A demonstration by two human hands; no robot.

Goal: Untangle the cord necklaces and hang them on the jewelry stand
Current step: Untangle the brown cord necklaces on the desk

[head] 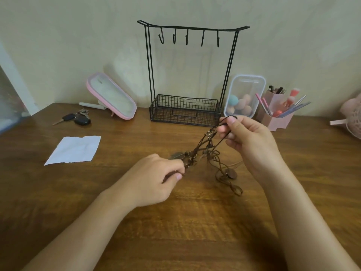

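Stretching between both hands, brown cord necklaces (205,151) knotted, round pendants dangling

- We see a pink-framed mirror (112,96), with keys (77,118) near it.
- A white sheet (73,149) lies flat on our wooden table (175,231).
- A clear box of sponges (244,94) stands just beside a pink brush holder (277,114).

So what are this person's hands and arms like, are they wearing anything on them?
Nothing is worn. The left hand and right hand show no gloves, rings, watch or bracelets. Both forearms are bare, with no sleeve in view. The visible nails look short and unpainted.
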